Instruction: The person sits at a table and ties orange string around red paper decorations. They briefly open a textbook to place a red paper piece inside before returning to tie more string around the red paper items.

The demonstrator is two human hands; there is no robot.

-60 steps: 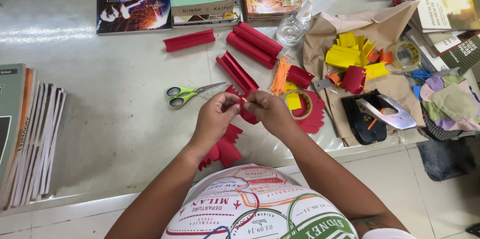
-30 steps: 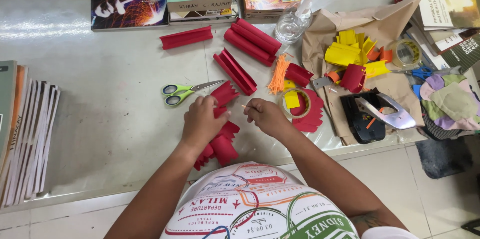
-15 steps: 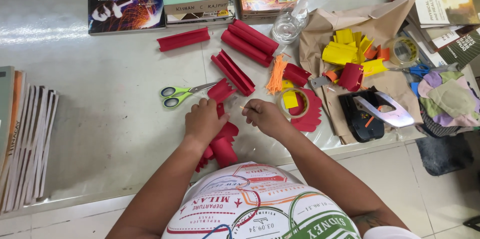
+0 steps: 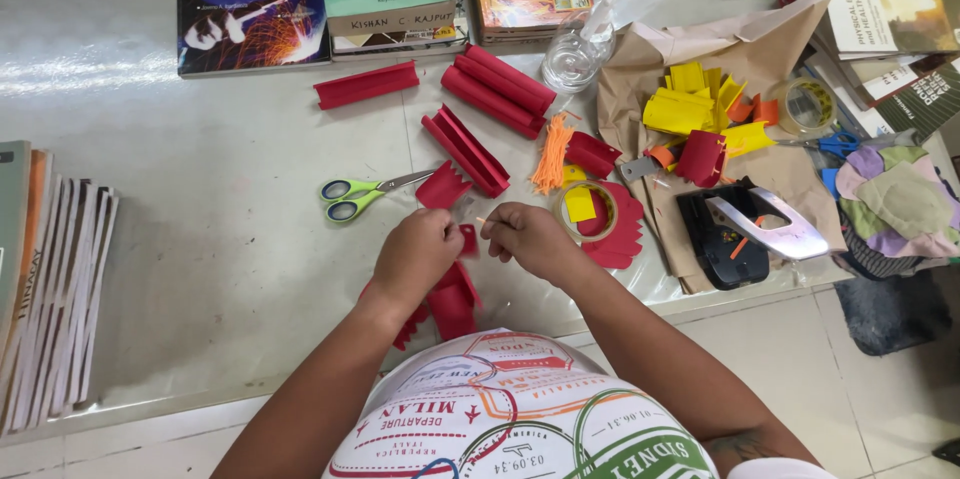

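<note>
Left of the hands, the green-handled scissors (image 4: 365,195) lie on the table (image 4: 200,239). The left hand (image 4: 418,257), fingers curled together, pinches a small red paper piece (image 4: 467,239). Just right of that piece, the right hand (image 4: 530,237) pinches a thin pale stick (image 4: 484,222) touching it. Farther right lies 1 tape roll (image 4: 588,211).

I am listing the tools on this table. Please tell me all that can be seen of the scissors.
The scissors lie flat on the pale grey table, left of the red paper pieces. They have light green loop handles with grey inner rims and short silvery metal blades, which look closed. The handles point left; the blade tips reach toward a jagged red paper scrap. No hand touches them.
</note>
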